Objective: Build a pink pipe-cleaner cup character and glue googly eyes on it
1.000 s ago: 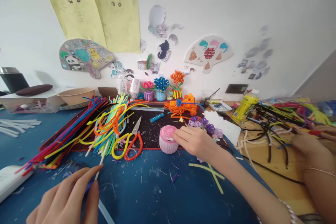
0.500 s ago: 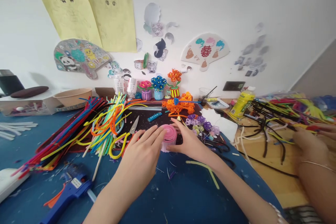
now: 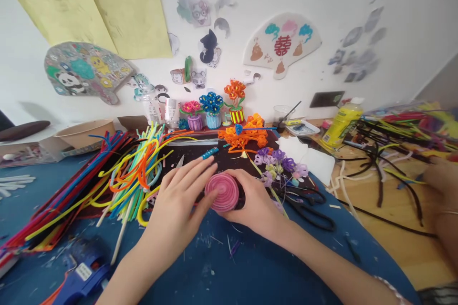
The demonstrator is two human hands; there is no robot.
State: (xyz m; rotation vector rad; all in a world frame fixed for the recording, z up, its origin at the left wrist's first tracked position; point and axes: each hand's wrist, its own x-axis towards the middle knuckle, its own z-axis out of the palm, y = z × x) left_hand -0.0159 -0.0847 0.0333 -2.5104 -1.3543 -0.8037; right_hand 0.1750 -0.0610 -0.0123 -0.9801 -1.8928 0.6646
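Observation:
A small pipe-cleaner pot [image 3: 222, 189] with a pink spiral top faces up at me near the table's middle. My right hand [image 3: 250, 196] is wrapped round its right side, with the thumb and fingers curved about the rim. My left hand [image 3: 182, 195] lies along its left side, fingers stretched out and the thumb touching the spiral. The pot's side wall is hidden from this angle. Just beyond my left fingers are a teal tube [image 3: 210, 153] and the tip of the scissors [image 3: 181, 161]; the rest of the scissors is covered.
Bundled pipe cleaners [image 3: 138, 176] lie at left, a blue glue gun [image 3: 84, 271] at front left. Purple flowers [image 3: 279, 159] and orange flowers [image 3: 246, 133] lie behind. Finished flower pots [image 3: 213, 120] line the wall. A yellow bottle [image 3: 341, 124] and another person's arm [image 3: 445, 186] are at right.
My view has shifted and tipped lower. The pot has come nearer and tilted, so its pink top shows more fully. My left thumb now touches the spiral.

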